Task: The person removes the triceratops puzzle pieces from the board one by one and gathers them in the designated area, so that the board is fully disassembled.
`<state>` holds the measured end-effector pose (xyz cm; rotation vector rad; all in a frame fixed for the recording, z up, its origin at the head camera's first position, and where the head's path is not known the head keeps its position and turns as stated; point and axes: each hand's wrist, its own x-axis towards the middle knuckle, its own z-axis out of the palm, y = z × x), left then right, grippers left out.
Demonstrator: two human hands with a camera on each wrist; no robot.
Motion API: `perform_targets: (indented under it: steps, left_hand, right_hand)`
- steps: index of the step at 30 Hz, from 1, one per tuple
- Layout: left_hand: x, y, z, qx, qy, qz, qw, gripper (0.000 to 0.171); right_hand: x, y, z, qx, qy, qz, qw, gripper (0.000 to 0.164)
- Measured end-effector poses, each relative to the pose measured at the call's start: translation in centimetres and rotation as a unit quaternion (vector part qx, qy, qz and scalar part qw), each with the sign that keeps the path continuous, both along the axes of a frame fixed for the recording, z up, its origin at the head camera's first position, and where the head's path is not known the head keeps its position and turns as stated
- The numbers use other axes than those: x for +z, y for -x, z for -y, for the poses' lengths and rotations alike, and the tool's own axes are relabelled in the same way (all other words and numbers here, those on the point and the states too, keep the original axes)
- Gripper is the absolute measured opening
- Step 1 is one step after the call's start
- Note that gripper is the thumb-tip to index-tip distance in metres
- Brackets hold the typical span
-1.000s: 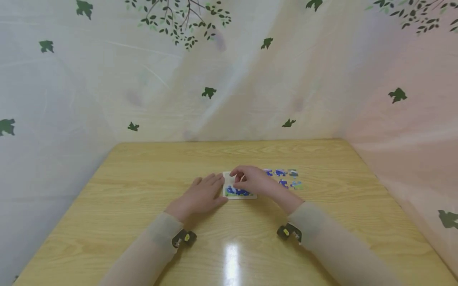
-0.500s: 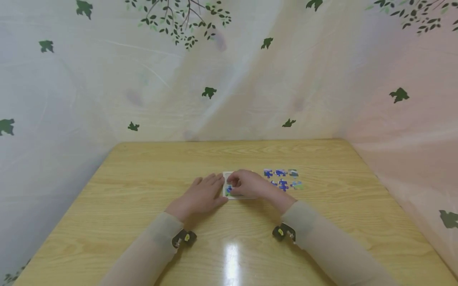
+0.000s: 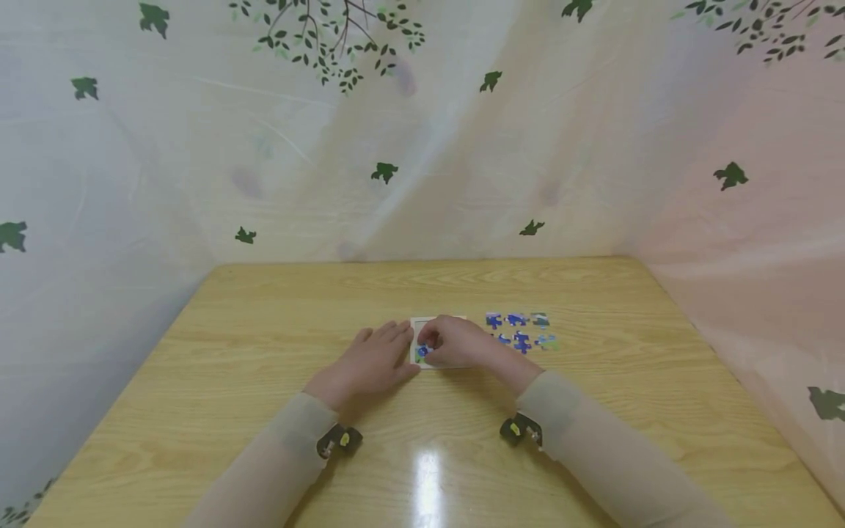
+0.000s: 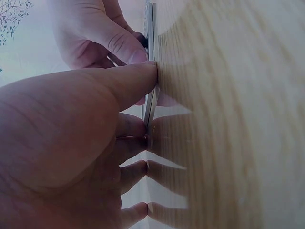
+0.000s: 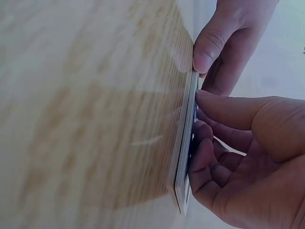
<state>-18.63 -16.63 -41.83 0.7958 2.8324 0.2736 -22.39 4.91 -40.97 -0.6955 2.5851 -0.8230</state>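
Observation:
A small white-framed puzzle board [image 3: 417, 323] lies on the table; the blue and green picture shows at its lower left corner. Spread flat at the board's left side, my left hand [image 3: 372, 361] has its thumb and fingertips against the frame, holding it. My right hand [image 3: 458, 342] is over the board and hides most of it. In the right wrist view the right thumb [image 5: 224, 107] and curled fingers [image 5: 202, 167] close at the board's surface about a blue puzzle piece [image 5: 195, 113], mostly hidden by them.
Loose blue puzzle pieces [image 3: 517, 320] lie in two rows right of the board, some partly behind the right wrist. The wooden table [image 3: 264, 308] ends at a pale curtain [image 3: 297, 183] with green leaf prints. Each sleeve cuff carries a small dark camera [image 3: 347, 438].
My right hand has lowered and shifted slightly left and nearer over the board, now covering more of the picture. My left hand stays in place.

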Motion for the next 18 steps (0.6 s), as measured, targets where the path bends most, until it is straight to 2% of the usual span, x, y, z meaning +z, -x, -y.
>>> perform_targets:
  steps: [8, 18]
  left_hand:
    - [-0.06, 0.06, 0.02, 0.002, 0.009, -0.001, 1.0, 0.077]
    - [-0.14, 0.26, 0.03, 0.0, 0.01, -0.004, 0.9999, 0.076]
  right_hand:
    - [0.07, -0.06, 0.09, -0.011, -0.008, -0.005, 1.0, 0.032]
    - [0.07, -0.11, 0.2, -0.011, -0.003, -0.007, 1.0, 0.029]
